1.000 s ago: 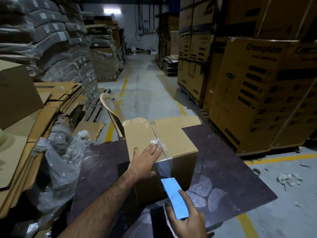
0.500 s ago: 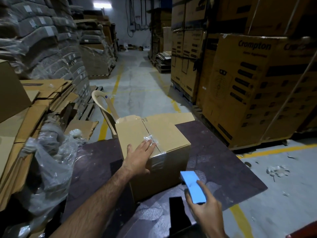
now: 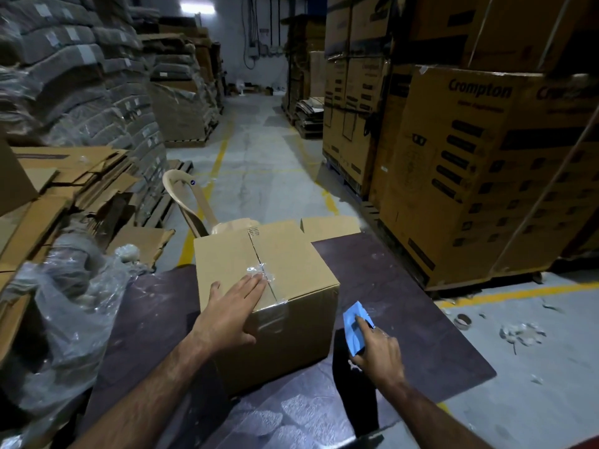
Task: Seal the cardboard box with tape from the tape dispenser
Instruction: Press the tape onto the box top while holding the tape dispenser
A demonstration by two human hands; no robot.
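Two tall stacks of printed cartons (image 3: 486, 176) fill the right side of the warehouse aisle. Wrapped grey bundles (image 3: 81, 76) are piled high on the left, above a heap of flattened cardboard (image 3: 64, 183). Nearer the camera lies a dark table (image 3: 421, 319), with crumpled clear plastic sheeting (image 3: 64, 319) at its left edge and a beige plastic chair (image 3: 184, 196) behind it.

The cardboard box (image 3: 259, 264) stands on the table's left half with its top flaps closed, the seam between them running away from the camera. The left hand (image 3: 230, 312) lies flat on the near part of the box top, fingers straight and together, fingertips touching the seam. The right hand (image 3: 377, 354) is curled around the blue tape dispenser (image 3: 353, 325), with one finger laid along its upper face. It holds the dispenser over the table, just right of the box and apart from it.

A strip of clear tape (image 3: 259, 273) runs along the seam, wrinkled at its far end by the left fingertips, and folds over the near edge onto the front face.
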